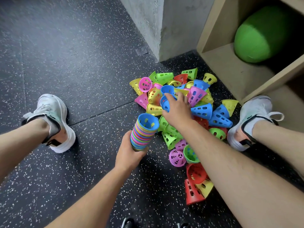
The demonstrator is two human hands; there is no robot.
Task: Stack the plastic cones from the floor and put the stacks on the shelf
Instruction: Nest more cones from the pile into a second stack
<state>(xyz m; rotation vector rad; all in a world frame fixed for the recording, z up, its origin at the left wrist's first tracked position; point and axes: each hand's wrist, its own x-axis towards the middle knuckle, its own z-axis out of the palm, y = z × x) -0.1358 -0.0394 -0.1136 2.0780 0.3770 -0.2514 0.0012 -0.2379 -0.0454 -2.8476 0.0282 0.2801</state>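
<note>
The left hand (130, 152) is clamped round the base of a tall stack (143, 132) of bright, hole-punched cones, held tilted with a blue one on top. The right hand (177, 111) curls its fingers onto a blue cone (166, 104) in the jumbled heap (204, 112) on the speckled floor (74, 63). The heap lies between two white shoes (52, 116), just before the wooden shelf (230, 71), which holds a green ball (261, 35).

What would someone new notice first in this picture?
The bright pile of plastic cones on the dark floor beside the shelf, with the right hand gripping a blue cone in it. Next, the multicoloured stack held by the left hand, and the green ball inside the shelf, upper right.
</note>
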